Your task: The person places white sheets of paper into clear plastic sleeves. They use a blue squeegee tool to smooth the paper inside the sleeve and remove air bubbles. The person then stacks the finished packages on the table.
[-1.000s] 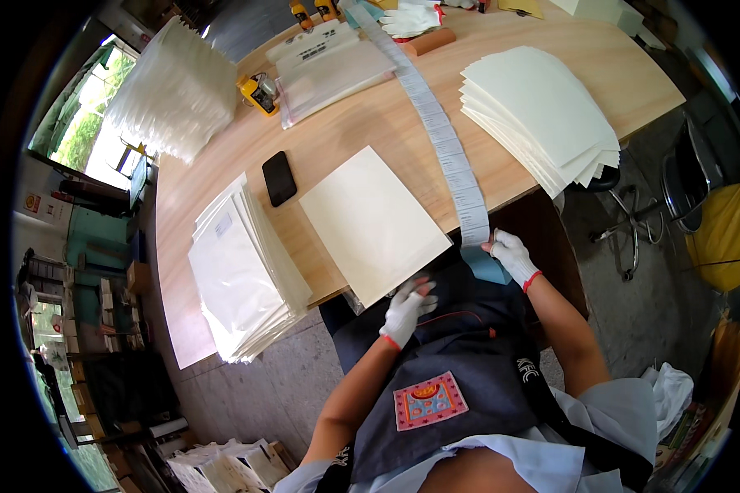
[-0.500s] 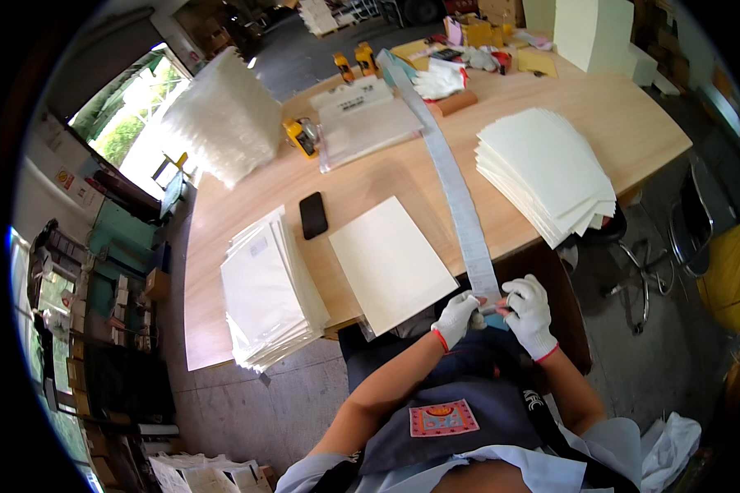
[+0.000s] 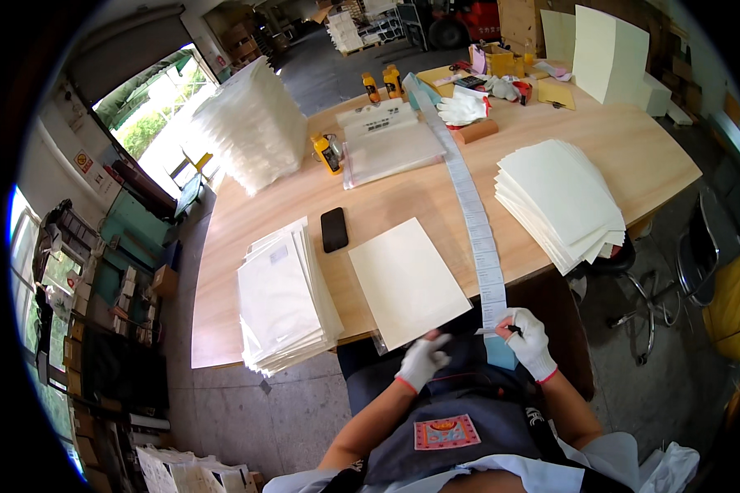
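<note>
My left hand (image 3: 424,360), in a white glove with bare fingertips, is just below the near edge of a cream sheet (image 3: 409,281). Motion smears its fingers; whether it holds anything cannot be made out. My right hand (image 3: 528,342), gloved alike, is closed at the near end of a long strip of printed labels (image 3: 474,218). A small dark thing and a thin pale edge show at its fingertips, too small to name. The strip runs from the far side of the table over the front edge, its light blue backing (image 3: 501,353) hanging below.
A stack of bagged sheets (image 3: 284,304) and a black phone (image 3: 334,229) lie left of the cream sheet. Fanned cream sheets (image 3: 559,197) are at right. Farther back are clear plastic bags (image 3: 395,152), yellow bottles (image 3: 326,154), spare gloves (image 3: 464,108) and a wrapped pile (image 3: 251,127).
My left hand has moved left, away from the strip and my right hand, towards the cream sheet. My right hand stays at the strip. The whole view has shifted slightly.
</note>
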`<action>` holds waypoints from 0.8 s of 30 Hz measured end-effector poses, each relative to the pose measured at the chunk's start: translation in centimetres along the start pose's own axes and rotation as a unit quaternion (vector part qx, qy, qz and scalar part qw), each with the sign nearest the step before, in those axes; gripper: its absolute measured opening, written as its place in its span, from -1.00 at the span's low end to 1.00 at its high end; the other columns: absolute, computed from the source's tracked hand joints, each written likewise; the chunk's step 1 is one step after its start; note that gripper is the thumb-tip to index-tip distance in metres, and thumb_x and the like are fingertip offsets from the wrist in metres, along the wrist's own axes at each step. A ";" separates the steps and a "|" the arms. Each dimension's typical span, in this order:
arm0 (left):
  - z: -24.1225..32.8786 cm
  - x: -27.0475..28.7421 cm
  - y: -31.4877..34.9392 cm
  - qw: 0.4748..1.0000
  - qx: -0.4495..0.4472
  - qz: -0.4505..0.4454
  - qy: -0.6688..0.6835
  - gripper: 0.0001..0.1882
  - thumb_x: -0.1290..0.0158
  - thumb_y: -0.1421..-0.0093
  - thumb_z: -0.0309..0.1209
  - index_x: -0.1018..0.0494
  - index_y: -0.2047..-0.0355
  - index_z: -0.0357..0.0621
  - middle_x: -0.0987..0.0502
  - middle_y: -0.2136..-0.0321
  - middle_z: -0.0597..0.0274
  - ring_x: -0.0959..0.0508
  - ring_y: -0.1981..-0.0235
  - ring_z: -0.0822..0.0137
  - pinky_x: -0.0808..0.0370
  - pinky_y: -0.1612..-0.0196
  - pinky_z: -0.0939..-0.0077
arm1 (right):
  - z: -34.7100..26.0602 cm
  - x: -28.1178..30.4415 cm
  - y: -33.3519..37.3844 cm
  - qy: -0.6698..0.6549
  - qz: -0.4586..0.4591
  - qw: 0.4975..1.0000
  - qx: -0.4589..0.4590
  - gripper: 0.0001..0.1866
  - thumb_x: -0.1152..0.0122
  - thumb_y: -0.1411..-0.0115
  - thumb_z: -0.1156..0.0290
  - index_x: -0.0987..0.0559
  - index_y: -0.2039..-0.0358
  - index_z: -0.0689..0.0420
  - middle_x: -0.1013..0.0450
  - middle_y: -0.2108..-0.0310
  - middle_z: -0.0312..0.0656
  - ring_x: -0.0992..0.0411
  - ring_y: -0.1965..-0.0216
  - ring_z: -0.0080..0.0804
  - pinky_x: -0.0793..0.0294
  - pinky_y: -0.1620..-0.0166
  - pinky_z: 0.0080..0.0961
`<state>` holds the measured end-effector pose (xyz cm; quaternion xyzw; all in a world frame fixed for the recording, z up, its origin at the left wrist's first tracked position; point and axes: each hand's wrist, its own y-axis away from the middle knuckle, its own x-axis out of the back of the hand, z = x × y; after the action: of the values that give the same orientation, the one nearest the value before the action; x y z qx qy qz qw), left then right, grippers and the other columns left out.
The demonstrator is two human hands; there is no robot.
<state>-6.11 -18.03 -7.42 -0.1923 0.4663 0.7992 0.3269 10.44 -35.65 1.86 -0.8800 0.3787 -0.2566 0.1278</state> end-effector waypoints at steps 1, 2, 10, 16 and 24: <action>0.6 2.7 0.4 0.993 -0.055 0.011 0.102 -0.82 0.14 -0.21 -0.42 -0.30 0.16 0.03 -0.42 0.51 0.34 -0.38 0.65 0.51 -0.51 0.37 0.37 | 0.4 -0.7 -0.4 -0.014 -0.019 1.000 -0.019 -0.89 -0.21 0.10 0.59 -0.50 0.50 0.17 -0.45 0.46 -0.18 -0.43 0.40 -0.37 -0.39 0.30 -0.54; 1.7 3.8 1.4 0.987 -0.114 0.070 0.089 -0.84 0.12 -0.20 -0.45 -0.32 0.19 0.01 -0.40 0.54 0.36 -0.38 0.65 0.51 -0.50 0.37 0.36 | 0.3 -1.6 -0.8 -0.087 -0.054 0.993 -0.060 -0.93 -0.17 0.02 0.56 -0.49 0.46 0.19 -0.47 0.44 -0.25 -0.42 0.41 -0.50 -0.39 0.32 -0.58; 2.6 6.4 10.1 0.988 -0.109 0.072 -0.081 -0.92 0.02 -0.14 -0.46 -0.34 0.34 -0.13 -0.41 0.57 0.31 -0.47 0.60 0.44 -0.53 0.38 0.42 | 4.7 -9.9 -11.1 -0.196 -0.244 0.916 -0.251 -0.89 -0.04 -0.09 0.48 -0.52 0.41 0.19 -0.46 0.50 -0.33 -0.36 0.42 -0.62 -0.33 0.30 -0.68; 1.4 7.2 10.8 0.989 -0.087 0.084 -0.079 -0.88 -0.01 -0.15 -0.43 -0.34 0.35 -0.20 -0.50 0.56 0.22 -0.51 0.62 0.43 -0.53 0.42 0.55 | 5.4 -13.5 -18.0 0.167 -0.185 0.960 -0.125 -0.86 -0.17 0.03 0.32 -0.55 0.49 0.11 -0.46 0.41 -0.14 -0.43 0.37 -0.25 -0.38 0.27 -0.43; 2.8 7.0 11.0 0.990 -0.089 0.045 -0.098 -0.78 0.03 -0.19 -0.38 -0.33 0.18 -0.19 -0.49 0.36 0.24 -0.53 0.45 0.42 -0.52 0.40 0.60 | 5.8 -13.1 -15.2 0.075 -0.007 0.993 -0.087 -0.69 -0.26 0.04 0.19 -0.46 0.37 0.12 -0.43 0.46 -0.10 -0.42 0.38 -0.14 -0.39 0.32 -0.34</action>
<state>-18.80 -17.05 -3.53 -0.1204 0.3669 0.8665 0.3162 15.13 -15.51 -1.21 -0.8685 0.4022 -0.2892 0.0203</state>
